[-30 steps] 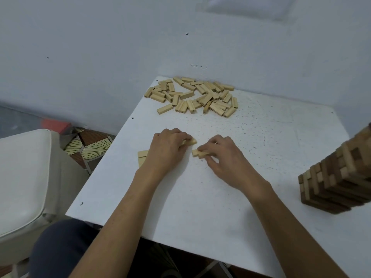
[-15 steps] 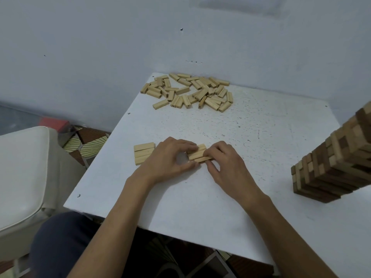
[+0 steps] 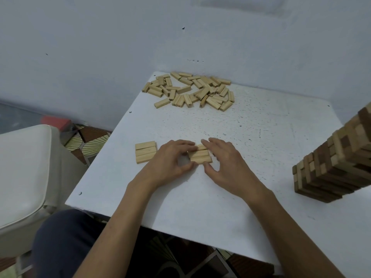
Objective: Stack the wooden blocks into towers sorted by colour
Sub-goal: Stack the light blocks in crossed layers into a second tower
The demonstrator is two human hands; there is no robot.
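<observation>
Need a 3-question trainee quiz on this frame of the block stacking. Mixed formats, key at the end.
1. True or false: the tower of mixed light and dark blocks stands to the right of the left hand and right hand, touched by neither.
2. Fill in: the loose pile of pale blocks lies at the white table's ___ edge, by the wall.
3. What do both hands touch?
A) the tower
B) the loose pile
C) a short row of pale blocks lying side by side between them

Key: 1 true; 2 far; 3 C.
</observation>
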